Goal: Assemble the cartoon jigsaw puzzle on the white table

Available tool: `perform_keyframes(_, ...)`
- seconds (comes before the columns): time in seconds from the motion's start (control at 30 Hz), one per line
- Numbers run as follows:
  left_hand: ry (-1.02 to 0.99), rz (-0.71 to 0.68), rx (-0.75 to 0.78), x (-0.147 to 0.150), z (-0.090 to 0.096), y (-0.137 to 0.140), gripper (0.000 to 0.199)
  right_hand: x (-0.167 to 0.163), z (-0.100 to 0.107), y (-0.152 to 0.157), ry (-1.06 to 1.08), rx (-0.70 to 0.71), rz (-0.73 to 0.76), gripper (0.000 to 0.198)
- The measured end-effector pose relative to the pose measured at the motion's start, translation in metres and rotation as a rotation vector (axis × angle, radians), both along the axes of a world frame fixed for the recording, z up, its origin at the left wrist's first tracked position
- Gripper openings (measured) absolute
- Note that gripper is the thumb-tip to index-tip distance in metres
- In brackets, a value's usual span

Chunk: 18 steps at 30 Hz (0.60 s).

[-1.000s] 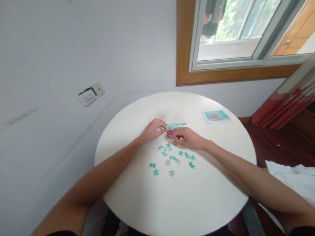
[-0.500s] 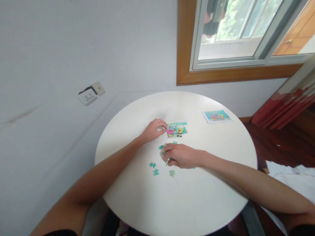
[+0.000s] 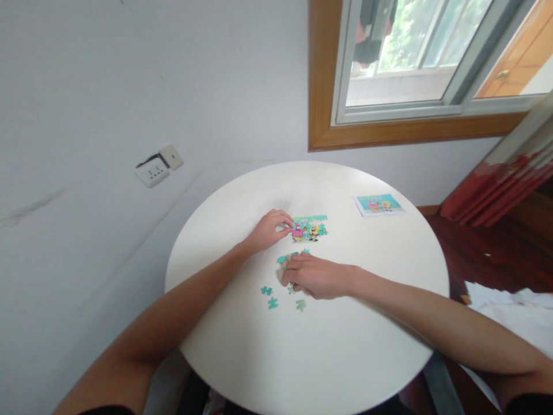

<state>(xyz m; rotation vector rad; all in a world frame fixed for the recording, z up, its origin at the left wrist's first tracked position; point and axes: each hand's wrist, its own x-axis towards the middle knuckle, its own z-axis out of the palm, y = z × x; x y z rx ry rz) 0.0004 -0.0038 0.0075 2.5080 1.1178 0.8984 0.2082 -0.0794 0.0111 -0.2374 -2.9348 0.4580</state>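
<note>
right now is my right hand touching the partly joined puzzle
Apart: the head view shows a bare strip of white table between the right hand and the puzzle's near edge.

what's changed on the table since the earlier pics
The right hand moved off the partly built puzzle, back toward the person, and now covers some of the loose pieces; whether it grips one is hidden. The left hand stayed at the puzzle's left edge, and the picture card stayed put.

Left hand (image 3: 272,229), right hand (image 3: 317,276) bare; black sleeves (image 3: 108,410) (only edges showing).
</note>
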Motion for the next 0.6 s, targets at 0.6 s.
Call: perform_keyframes(0.6, 0.007, -0.019, 0.025, -0.0019, -0.0044, 0.0024, 0.008, -0.0017, 0.0067, -0.0096, -0.067, 0.097, -0.025, 0.026)
